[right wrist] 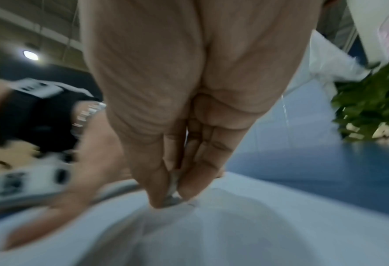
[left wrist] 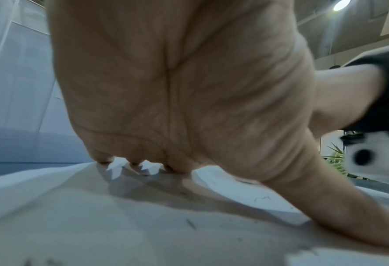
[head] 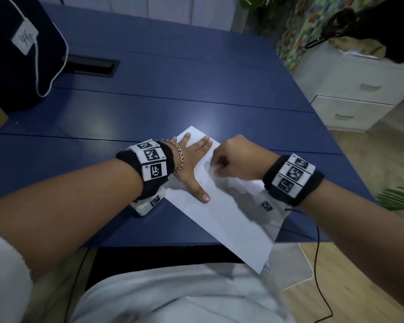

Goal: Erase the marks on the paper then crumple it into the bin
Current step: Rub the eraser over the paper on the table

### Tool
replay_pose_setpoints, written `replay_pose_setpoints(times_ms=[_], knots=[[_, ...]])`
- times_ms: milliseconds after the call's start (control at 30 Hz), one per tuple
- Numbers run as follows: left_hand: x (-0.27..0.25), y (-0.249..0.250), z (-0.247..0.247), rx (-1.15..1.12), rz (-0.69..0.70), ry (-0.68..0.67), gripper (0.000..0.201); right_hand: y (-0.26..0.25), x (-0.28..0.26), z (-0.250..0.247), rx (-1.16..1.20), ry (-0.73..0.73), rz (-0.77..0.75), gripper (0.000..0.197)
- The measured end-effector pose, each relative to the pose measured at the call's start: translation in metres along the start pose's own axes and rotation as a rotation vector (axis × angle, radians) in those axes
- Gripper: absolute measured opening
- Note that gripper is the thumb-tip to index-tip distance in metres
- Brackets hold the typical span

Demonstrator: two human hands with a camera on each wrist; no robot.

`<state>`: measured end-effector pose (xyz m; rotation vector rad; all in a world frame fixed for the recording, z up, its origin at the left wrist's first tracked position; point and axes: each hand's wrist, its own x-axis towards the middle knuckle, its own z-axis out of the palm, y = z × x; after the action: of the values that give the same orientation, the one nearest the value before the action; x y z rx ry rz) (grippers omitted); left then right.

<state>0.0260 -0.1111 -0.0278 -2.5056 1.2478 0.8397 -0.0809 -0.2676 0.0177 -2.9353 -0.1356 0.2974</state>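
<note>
While my right hand (head: 233,159) pinches a small grey eraser (right wrist: 172,187) between thumb and fingers, the eraser's tip touches the paper (head: 231,220). My left hand (head: 191,164) lies flat on the paper just beside it, fingers straight and spread, thumb (head: 200,190) pointing toward me. Small dark pencil marks (left wrist: 260,198) show on the sheet near my thumb. The paper lies on the blue tabletop (head: 173,94), with one corner hanging over the near edge. A white drawer unit (head: 357,99) stands to the right of the tabletop.
</note>
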Motion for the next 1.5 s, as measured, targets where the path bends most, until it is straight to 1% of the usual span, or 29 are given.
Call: replay_pose_setpoints(times_ms=[67, 100, 167, 233, 267, 300, 400, 433, 533, 567, 667, 700, 767, 833, 900, 967, 1000, 1033, 1067, 1133, 1200, 1300, 1367, 1433, 1500], knots=[[0.0, -0.001, 0.001, -0.007, -0.009, 0.024, 0.174, 0.016, 0.014, -0.009, -0.009, 0.062, 0.081, 0.012], [0.0, -0.001, 0.002, -0.009, -0.011, 0.039, 0.176, 0.019, 0.018, -0.009, -0.006, 0.083, 0.093, 0.011], [0.001, -0.002, 0.003, -0.006, -0.014, 0.053, 0.177, 0.012, 0.017, -0.005, -0.01, 0.082, 0.038, 0.012], [0.001, -0.001, 0.003, 0.0, -0.021, 0.039, 0.178, 0.003, 0.01, 0.002, -0.011, 0.025, -0.05, 0.012], [0.001, -0.001, 0.001, 0.005, -0.025, 0.031, 0.177, 0.003, 0.008, 0.001, -0.014, 0.005, -0.053, 0.012], [-0.001, 0.001, 0.0, 0.009, -0.032, 0.023, 0.176, 0.008, 0.008, -0.001, -0.014, 0.006, -0.024, 0.012], [-0.004, 0.005, -0.004, 0.012, -0.045, 0.019, 0.174, 0.023, 0.005, -0.004, 0.001, 0.095, 0.07, 0.011], [-0.004, 0.005, -0.004, 0.017, -0.046, 0.02, 0.174, 0.024, 0.001, -0.003, 0.003, 0.085, 0.068, 0.012], [-0.003, 0.001, -0.003, 0.018, -0.032, 0.016, 0.176, 0.029, -0.021, -0.003, 0.009, -0.022, 0.056, 0.008], [-0.002, 0.0, -0.003, 0.021, -0.021, 0.013, 0.178, 0.036, -0.029, -0.007, 0.016, -0.008, 0.081, 0.007], [0.0, -0.007, -0.005, 0.06, 0.033, 0.019, 0.182, 0.068, -0.052, -0.021, 0.082, 0.148, 0.177, 0.004], [-0.001, -0.01, -0.007, 0.084, 0.067, 0.038, 0.181, 0.074, -0.062, -0.022, 0.131, 0.169, 0.201, 0.005], [-0.003, -0.013, -0.014, 0.149, 0.154, 0.102, 0.174, 0.077, -0.084, -0.016, 0.209, 0.178, 0.231, 0.007], [-0.009, -0.015, -0.021, 0.21, 0.212, 0.197, 0.166, 0.069, -0.106, -0.002, 0.225, 0.188, 0.231, 0.006], [-0.021, -0.015, -0.027, 0.22, 0.219, 0.27, 0.155, 0.055, -0.127, 0.011, 0.223, 0.199, 0.217, 0.007], [-0.035, -0.012, -0.026, 0.17, 0.169, 0.29, 0.138, 0.041, -0.142, 0.021, 0.214, 0.194, 0.194, 0.004], [-0.043, -0.01, -0.021, 0.126, 0.122, 0.277, 0.129, 0.036, -0.147, 0.026, 0.203, 0.188, 0.185, 0.004], [-0.049, -0.009, -0.013, 0.091, 0.075, 0.255, 0.124, 0.032, -0.15, 0.032, 0.191, 0.182, 0.18, 0.008], [-0.055, -0.009, -0.004, 0.069, 0.039, 0.233, 0.122, 0.029, -0.151, 0.039, 0.183, 0.177, 0.184, 0.014], [-0.06, -0.008, 0.013, 0.061, 0.013, 0.204, 0.129, 0.02, -0.151, 0.052, 0.182, 0.181, 0.207, 0.017], [-0.058, -0.011, 0.022, 0.073, 0.009, 0.179, 0.137, 0.009, -0.15, 0.059, 0.188, 0.171, 0.194, 0.011], [-0.055, -0.018, 0.015, 0.064, 0.026, 0.086, 0.139, -0.008, -0.147, 0.055, 0.29, 0.079, 0.069, 0.006], [-0.055, -0.024, 0.003, 0.132, 0.048, 0.047, 0.137, -0.007, -0.143, 0.046, 0.33, 0.053, 0.013, 0.008], [-0.056, -0.027, -0.005, 0.149, 0.07, 0.015, 0.135, 0.005, -0.133, 0.039, 0.288, 0.157, 0.013, 0.009], [-0.058, -0.019, -0.005, 0.095, 0.119, 0.007, 0.133, 0.018, -0.122, 0.037, 0.268, 0.273, 0.087, 0.01]])
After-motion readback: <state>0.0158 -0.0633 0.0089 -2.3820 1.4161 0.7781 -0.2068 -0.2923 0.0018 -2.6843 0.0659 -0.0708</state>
